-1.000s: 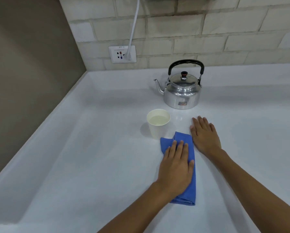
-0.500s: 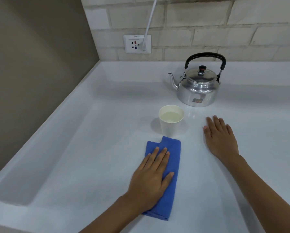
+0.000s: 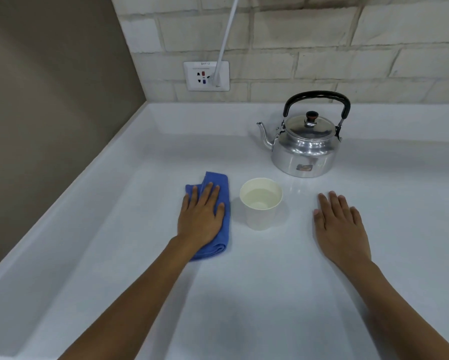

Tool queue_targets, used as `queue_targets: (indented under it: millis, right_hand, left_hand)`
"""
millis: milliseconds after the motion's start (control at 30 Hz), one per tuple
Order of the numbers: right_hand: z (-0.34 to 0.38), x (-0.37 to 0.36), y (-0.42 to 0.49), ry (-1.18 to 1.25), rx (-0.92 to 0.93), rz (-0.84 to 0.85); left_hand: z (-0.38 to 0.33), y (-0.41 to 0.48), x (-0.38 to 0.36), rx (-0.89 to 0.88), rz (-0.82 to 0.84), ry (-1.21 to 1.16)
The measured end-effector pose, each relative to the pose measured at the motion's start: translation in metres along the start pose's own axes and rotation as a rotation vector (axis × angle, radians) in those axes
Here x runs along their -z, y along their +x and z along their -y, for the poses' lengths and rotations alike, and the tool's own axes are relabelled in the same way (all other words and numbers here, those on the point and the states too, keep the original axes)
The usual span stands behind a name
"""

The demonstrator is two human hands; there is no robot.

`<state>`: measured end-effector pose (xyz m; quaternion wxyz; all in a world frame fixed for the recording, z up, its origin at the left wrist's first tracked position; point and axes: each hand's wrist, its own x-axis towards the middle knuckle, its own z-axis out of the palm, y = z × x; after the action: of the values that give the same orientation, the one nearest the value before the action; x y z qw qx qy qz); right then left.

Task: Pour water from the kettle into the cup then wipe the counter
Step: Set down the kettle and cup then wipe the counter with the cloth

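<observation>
A shiny metal kettle (image 3: 305,149) with a black handle stands upright at the back of the white counter (image 3: 244,294), its spout pointing left. In front of it a white paper cup (image 3: 261,206) holds water. Just left of the cup lies a folded blue cloth (image 3: 224,201), and my left hand (image 3: 201,216) presses flat on it with fingers spread. My right hand (image 3: 339,224) rests palm down on the bare counter to the right of the cup, holding nothing.
A wall socket (image 3: 206,76) with a white cable (image 3: 227,35) plugged in sits on the brick wall behind. A brown side wall (image 3: 49,113) borders the counter on the left, with a raised white rim along it.
My left hand has slid the blue cloth from in front of the cup, leftward and away, to the cup's left side. My right hand stays flat on the counter.
</observation>
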<state>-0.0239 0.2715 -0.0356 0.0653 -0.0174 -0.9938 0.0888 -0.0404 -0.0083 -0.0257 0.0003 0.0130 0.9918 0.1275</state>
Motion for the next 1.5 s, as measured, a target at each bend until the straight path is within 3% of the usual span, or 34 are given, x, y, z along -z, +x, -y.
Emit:
queue_targets:
  millis: [300, 567, 700, 900, 967, 1167, 1500]
  right_hand:
    - [0.002, 0.002, -0.003, -0.035, 0.008, 0.028]
    - [0.004, -0.001, -0.002, -0.037, -0.015, 0.028]
    - [0.003, -0.001, -0.001, -0.044, -0.015, 0.031]
    - [0.000, 0.000, -0.002, -0.016, -0.005, 0.048]
    - [0.000, 0.001, -0.002, -0.018, 0.000, 0.046]
    - [0.004, 0.000, -0.003, -0.021, -0.005, 0.020]
    - [0.005, 0.001, -0.004, -0.047, -0.002, 0.038]
  left_hand:
    - [0.020, 0.007, 0.000, -0.411, 0.058, -0.034]
    - [-0.016, 0.084, 0.001, -0.318, 0.050, 0.054]
    - [-0.021, 0.091, 0.000, -0.562, 0.080, 0.133]
    - [-0.002, 0.066, 0.015, -0.784, 0.147, -0.038]
    - [0.009, 0.060, 0.016, -0.719, 0.135, -0.008]
    - [0.009, 0.030, -0.006, -0.192, -0.029, 0.046]
    - [-0.008, 0.083, -0.011, -0.144, -0.024, 0.031]
